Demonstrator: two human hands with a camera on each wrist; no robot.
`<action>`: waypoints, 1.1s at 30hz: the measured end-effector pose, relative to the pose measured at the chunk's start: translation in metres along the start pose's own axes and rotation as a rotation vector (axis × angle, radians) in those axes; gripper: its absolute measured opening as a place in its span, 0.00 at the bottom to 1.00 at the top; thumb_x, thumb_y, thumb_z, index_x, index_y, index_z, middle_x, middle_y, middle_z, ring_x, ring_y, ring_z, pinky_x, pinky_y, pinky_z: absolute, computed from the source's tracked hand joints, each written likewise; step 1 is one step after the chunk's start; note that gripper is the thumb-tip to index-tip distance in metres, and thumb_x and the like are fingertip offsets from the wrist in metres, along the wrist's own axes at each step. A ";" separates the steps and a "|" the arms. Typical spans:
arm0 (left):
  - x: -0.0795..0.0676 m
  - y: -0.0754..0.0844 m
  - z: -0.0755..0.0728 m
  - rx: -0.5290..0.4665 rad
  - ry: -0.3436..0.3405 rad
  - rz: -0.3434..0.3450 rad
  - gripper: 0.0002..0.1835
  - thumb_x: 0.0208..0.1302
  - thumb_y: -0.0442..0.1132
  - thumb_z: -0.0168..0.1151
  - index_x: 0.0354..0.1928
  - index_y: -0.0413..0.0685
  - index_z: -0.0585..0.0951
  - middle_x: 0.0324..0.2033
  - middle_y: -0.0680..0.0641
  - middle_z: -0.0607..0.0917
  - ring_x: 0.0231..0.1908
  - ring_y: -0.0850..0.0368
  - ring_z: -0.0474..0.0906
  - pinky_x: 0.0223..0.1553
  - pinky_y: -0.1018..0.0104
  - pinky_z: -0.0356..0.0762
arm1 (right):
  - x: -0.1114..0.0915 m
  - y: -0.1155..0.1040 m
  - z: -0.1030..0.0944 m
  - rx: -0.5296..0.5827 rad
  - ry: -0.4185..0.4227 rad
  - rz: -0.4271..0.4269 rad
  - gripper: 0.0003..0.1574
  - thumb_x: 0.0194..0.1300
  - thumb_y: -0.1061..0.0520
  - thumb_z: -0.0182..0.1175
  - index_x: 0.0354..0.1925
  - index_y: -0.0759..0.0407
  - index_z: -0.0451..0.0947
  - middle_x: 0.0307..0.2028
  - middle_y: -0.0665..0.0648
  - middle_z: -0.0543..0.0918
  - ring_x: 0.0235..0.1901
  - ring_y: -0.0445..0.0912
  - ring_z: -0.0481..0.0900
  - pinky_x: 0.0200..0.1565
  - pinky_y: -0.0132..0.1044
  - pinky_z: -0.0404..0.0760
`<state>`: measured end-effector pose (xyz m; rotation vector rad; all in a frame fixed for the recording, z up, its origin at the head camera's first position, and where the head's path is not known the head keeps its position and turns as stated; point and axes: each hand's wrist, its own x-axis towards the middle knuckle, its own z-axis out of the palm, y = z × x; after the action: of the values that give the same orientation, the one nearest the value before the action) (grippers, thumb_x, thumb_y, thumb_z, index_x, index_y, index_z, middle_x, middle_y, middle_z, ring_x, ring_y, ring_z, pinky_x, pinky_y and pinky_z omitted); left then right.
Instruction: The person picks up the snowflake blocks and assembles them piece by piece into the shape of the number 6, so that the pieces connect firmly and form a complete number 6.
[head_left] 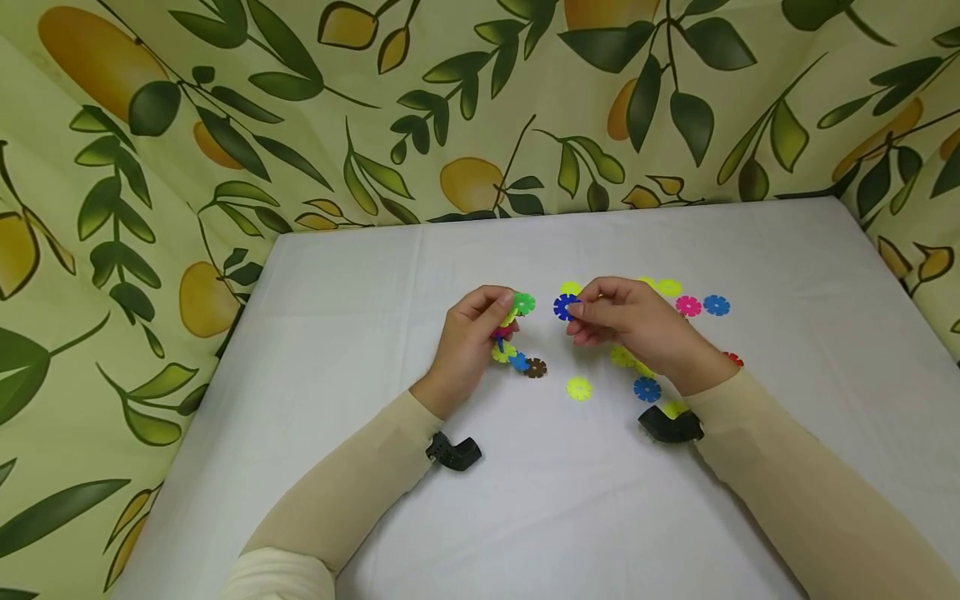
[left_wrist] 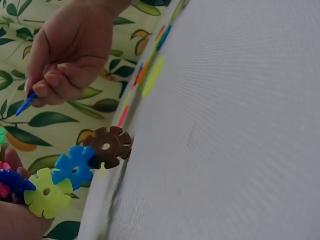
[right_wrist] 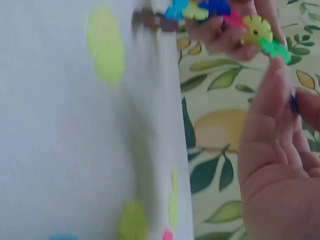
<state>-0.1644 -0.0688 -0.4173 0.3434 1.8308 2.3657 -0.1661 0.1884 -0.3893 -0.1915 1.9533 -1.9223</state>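
My left hand (head_left: 467, 346) pinches a chain of flower-shaped plastic discs joined at their notches. A green disc (head_left: 527, 301) forms its upper end, beside the thumb. Yellow, pink and dark blue discs follow, partly hidden by the fingers. Below the hand hang a yellow disc (left_wrist: 56, 201), a light blue disc (left_wrist: 64, 164) and, at the lower end, a brown disc (left_wrist: 118, 140). Between thumb and fingers, my right hand (head_left: 637, 321) holds a single dark blue disc (head_left: 560, 310), a short gap to the right of the green one. In the left wrist view that disc is seen edge-on.
Loose discs lie on the white-covered table (head_left: 525, 517), mostly around and behind the right hand: a yellow one (head_left: 573, 394), a blue one (head_left: 641, 394), a pink one (head_left: 684, 310) and several more. Black wrist cameras sit at both cuffs. A leaf-and-fruit patterned cloth (head_left: 300, 150) hangs behind.
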 end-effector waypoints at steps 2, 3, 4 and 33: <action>-0.002 0.000 0.001 0.040 -0.006 0.018 0.08 0.84 0.41 0.62 0.49 0.47 0.87 0.43 0.47 0.84 0.39 0.53 0.80 0.44 0.66 0.80 | 0.001 0.001 0.004 0.113 -0.009 0.003 0.09 0.82 0.61 0.62 0.46 0.69 0.80 0.39 0.63 0.90 0.37 0.52 0.89 0.45 0.40 0.89; -0.002 0.000 0.002 0.050 -0.009 0.026 0.08 0.84 0.41 0.62 0.50 0.45 0.87 0.43 0.47 0.84 0.39 0.53 0.80 0.44 0.66 0.81 | 0.001 0.002 0.006 0.173 -0.014 0.006 0.08 0.82 0.62 0.62 0.44 0.68 0.81 0.38 0.63 0.90 0.35 0.51 0.89 0.44 0.39 0.89; -0.002 0.000 0.002 0.053 -0.011 0.034 0.09 0.83 0.40 0.62 0.50 0.44 0.87 0.43 0.46 0.84 0.39 0.52 0.80 0.44 0.66 0.81 | 0.001 0.003 0.007 0.225 -0.021 0.009 0.08 0.82 0.62 0.61 0.43 0.67 0.81 0.37 0.62 0.90 0.34 0.49 0.88 0.43 0.38 0.88; -0.004 -0.003 0.006 -0.037 -0.093 0.227 0.10 0.73 0.25 0.70 0.39 0.48 0.93 0.41 0.42 0.86 0.44 0.51 0.81 0.45 0.67 0.81 | 0.002 0.012 0.022 0.655 -0.298 -0.035 0.22 0.84 0.71 0.44 0.38 0.67 0.84 0.32 0.57 0.89 0.30 0.41 0.87 0.37 0.28 0.85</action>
<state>-0.1594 -0.0629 -0.4190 0.6788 1.7891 2.4760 -0.1576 0.1684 -0.4006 -0.3019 1.0721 -2.2853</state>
